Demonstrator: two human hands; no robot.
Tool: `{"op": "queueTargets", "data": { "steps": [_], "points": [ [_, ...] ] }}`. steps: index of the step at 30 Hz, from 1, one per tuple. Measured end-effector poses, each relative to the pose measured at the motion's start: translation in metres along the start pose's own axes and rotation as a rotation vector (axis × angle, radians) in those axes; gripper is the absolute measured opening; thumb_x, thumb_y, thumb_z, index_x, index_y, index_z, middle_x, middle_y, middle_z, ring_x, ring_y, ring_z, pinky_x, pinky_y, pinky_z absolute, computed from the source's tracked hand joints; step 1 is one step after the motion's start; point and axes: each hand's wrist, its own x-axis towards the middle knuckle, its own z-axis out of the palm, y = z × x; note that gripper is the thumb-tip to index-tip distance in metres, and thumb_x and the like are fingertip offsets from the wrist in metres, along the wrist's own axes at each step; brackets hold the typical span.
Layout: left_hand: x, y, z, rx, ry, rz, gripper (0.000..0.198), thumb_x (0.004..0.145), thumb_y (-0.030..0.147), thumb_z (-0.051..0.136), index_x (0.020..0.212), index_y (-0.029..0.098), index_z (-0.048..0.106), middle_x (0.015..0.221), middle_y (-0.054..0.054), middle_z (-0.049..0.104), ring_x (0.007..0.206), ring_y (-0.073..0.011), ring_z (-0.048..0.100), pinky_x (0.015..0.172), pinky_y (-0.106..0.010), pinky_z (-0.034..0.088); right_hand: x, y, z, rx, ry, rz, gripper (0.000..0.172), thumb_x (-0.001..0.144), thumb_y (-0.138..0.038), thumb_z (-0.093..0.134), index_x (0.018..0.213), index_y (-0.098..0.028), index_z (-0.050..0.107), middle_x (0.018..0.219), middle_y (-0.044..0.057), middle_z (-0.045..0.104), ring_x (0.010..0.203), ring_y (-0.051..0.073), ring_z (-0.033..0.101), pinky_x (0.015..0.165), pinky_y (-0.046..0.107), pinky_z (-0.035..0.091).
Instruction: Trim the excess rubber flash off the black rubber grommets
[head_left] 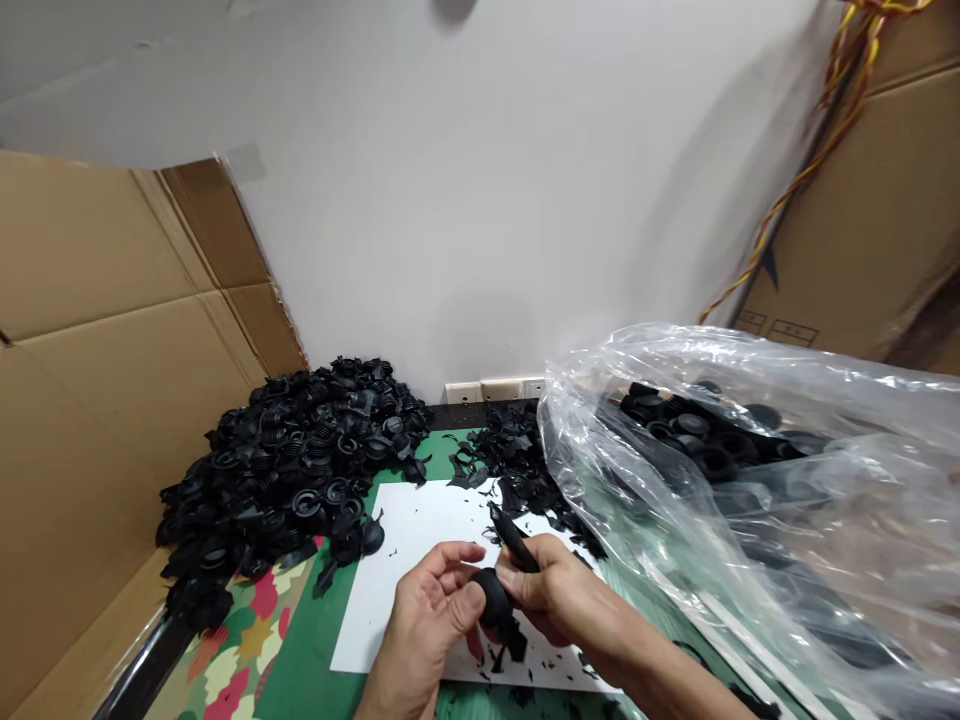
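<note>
My left hand (431, 615) is closed on a round black rubber part (493, 598), its thumb pressed against the domed face. Ragged black flaps hang from the part's lower edge. A black pen-shaped tool (516, 542) lies in my right hand (551, 585), pointing up and to the left; what kind of tool it is I cannot tell. The right thumb and fingertips meet the right side of the rubber part. Below both hands is a white sheet (405, 520) sprinkled with small black scraps.
A large heap of black rubber parts (300, 460) rises on the left against a cardboard panel (112, 300). Black trimmings (525, 450) are piled behind the sheet. To the right, a clear plastic bag (750, 560) contains round black parts (712, 440). A green mat (315, 640) underlies the sheet.
</note>
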Motion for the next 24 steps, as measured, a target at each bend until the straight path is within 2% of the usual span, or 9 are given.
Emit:
{"op": "queueTargets", "data": {
  "steps": [1,3,6,9,11,14,17,19,24],
  "points": [
    [0.001,0.001,0.0,-0.034,-0.018,-0.027,0.041,0.059,0.032,0.083,0.09,0.012,0.068,0.062,-0.002,0.065,0.044,-0.0102,0.056,0.038,-0.017,0.037,0.0,0.0,-0.001,-0.007,0.019,-0.003,0.025,0.07,-0.028,0.05,0.048,-0.022,0.04,0.039,-0.01,0.026,0.037,0.007,0.016,0.038,0.021,0.012],
    [0.001,0.002,0.002,-0.13,0.007,-0.112,0.037,0.06,0.026,0.082,0.091,0.013,0.066,0.058,0.0,0.064,0.037,-0.0078,0.053,0.036,-0.016,0.036,0.0,0.002,-0.003,-0.03,0.079,-0.031,0.023,0.07,-0.026,0.053,0.049,-0.021,0.044,0.042,-0.008,0.034,0.04,0.009,0.028,0.04,0.021,0.021],
    [0.0,0.005,0.008,-0.312,0.18,-0.217,0.022,0.069,0.016,0.075,0.087,0.014,0.063,0.06,0.0,0.066,0.038,-0.0079,0.056,0.036,-0.015,0.04,-0.003,0.006,-0.008,-0.086,0.217,-0.12,0.013,0.07,-0.028,0.059,0.062,-0.019,0.06,0.059,-0.001,0.055,0.058,0.016,0.049,0.056,0.026,0.039],
    [-0.001,0.006,0.014,-0.408,0.307,-0.268,0.006,0.077,0.009,0.066,0.08,0.012,0.061,0.058,-0.001,0.065,0.04,-0.009,0.058,0.037,-0.016,0.043,-0.009,0.014,-0.011,-0.16,0.292,-0.28,0.016,0.074,-0.032,0.061,0.079,-0.019,0.068,0.078,0.005,0.066,0.072,0.022,0.059,0.067,0.031,0.046],
    [-0.002,0.004,0.017,-0.431,0.316,-0.271,0.006,0.078,0.008,0.064,0.075,0.011,0.06,0.057,-0.001,0.064,0.041,-0.0097,0.059,0.037,-0.016,0.044,-0.012,0.019,-0.008,-0.198,0.276,-0.443,0.011,0.076,-0.025,0.06,0.083,-0.021,0.068,0.083,0.005,0.066,0.076,0.022,0.061,0.067,0.03,0.048],
    [-0.003,-0.003,0.018,-0.446,0.248,-0.217,0.011,0.073,0.01,0.071,0.072,0.011,0.06,0.059,-0.003,0.066,0.045,-0.011,0.061,0.039,-0.017,0.045,-0.012,0.023,0.002,-0.253,0.263,-0.645,0.013,0.077,-0.011,0.056,0.077,-0.021,0.064,0.08,0.004,0.062,0.073,0.019,0.061,0.063,0.025,0.048],
    [-0.003,-0.011,0.018,-0.429,0.196,-0.191,0.025,0.064,0.021,0.081,0.071,0.013,0.058,0.058,-0.003,0.066,0.045,-0.0117,0.059,0.037,-0.017,0.042,-0.01,0.028,0.009,-0.275,0.327,-0.701,0.018,0.079,-0.01,0.054,0.066,-0.021,0.056,0.072,0.002,0.057,0.064,0.015,0.057,0.056,0.022,0.046],
    [-0.003,-0.015,0.017,-0.419,0.183,-0.185,0.032,0.058,0.026,0.084,0.071,0.014,0.057,0.057,-0.002,0.066,0.045,-0.012,0.058,0.037,-0.017,0.04,-0.009,0.033,0.011,-0.285,0.346,-0.729,0.019,0.08,-0.008,0.052,0.066,-0.021,0.054,0.071,0.001,0.056,0.062,0.015,0.056,0.055,0.022,0.046],
    [-0.003,-0.018,0.013,-0.404,0.214,-0.148,0.038,0.052,0.029,0.087,0.072,0.015,0.058,0.06,-0.001,0.065,0.05,-0.0107,0.057,0.044,-0.018,0.042,-0.008,0.043,0.008,-0.392,0.301,-0.828,0.021,0.08,-0.004,0.051,0.088,-0.022,0.059,0.084,0.005,0.061,0.076,0.018,0.062,0.064,0.025,0.05]
  ]
}}
